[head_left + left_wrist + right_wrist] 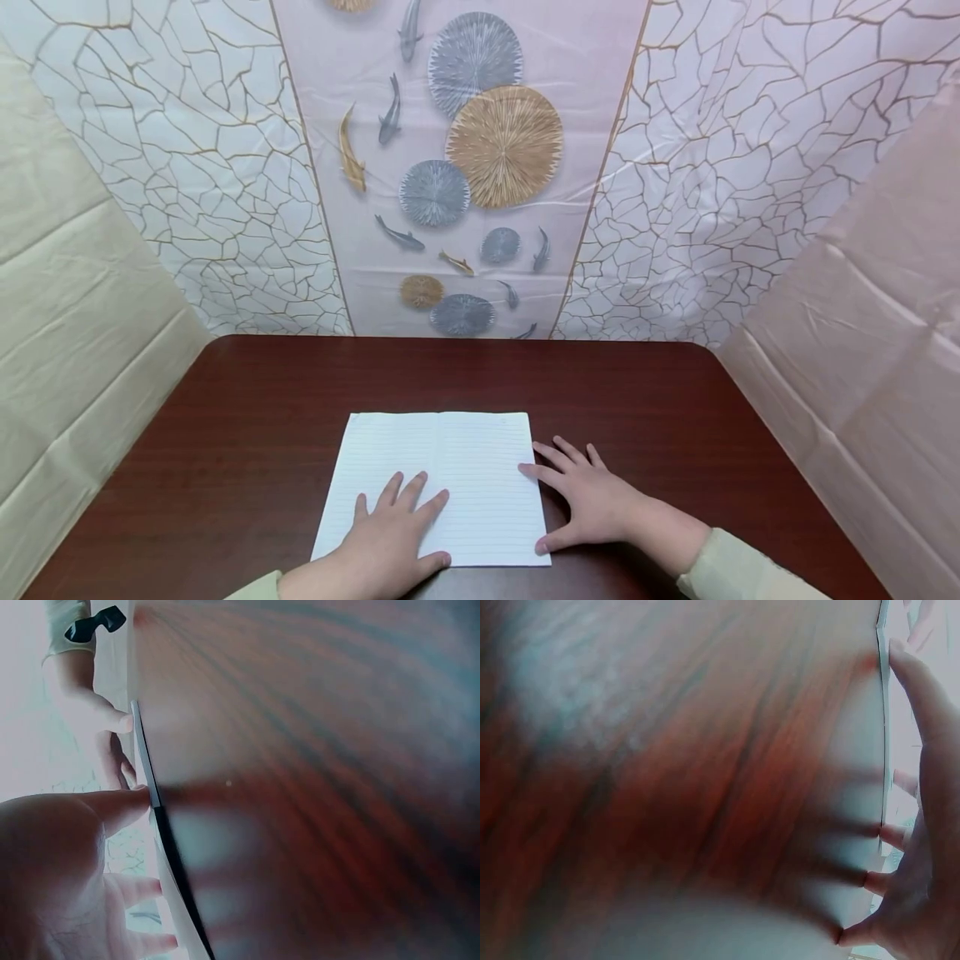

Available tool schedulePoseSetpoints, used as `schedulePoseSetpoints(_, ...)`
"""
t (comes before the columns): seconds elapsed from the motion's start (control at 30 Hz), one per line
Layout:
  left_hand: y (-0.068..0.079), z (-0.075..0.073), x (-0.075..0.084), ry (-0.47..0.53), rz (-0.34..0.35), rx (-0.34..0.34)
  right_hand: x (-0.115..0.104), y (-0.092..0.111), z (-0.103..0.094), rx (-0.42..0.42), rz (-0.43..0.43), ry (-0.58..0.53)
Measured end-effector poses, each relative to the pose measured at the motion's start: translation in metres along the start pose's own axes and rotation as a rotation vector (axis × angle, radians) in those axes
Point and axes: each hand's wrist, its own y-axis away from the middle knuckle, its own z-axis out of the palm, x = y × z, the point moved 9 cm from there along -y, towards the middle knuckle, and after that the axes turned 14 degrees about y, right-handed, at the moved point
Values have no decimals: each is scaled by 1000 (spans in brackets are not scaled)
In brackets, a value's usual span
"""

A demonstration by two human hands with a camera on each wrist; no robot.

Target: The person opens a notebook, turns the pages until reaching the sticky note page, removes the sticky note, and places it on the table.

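Note:
An open notebook (487,492) with ruled white pages lies flat on the dark reddish table. My left hand (386,542) rests on its left page with fingers spread, the thumb near the bottom edge by the middle. At the right edge of the notebook is my right hand (592,500), fingers spread; its thumb and a finger touch the page's margin while the other fingertips reach the tabletop. In the left wrist view the notebook's edge (180,900) shows side-on beneath the left hand (60,877). The right wrist view shows the right hand (922,877) along the notebook's edge.
The glossy brown table (262,417) reaches back to a patterned cloth (465,250) with fish and round leaf shapes. Pale cloth walls stand on the left (90,333) and right (847,333).

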Motion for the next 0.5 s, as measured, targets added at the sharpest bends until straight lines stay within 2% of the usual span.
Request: schedulePoseSetpoints(0.5, -1, 1, -2, 5, -11, -20, 0, -2, -4, 9, 25, -10)
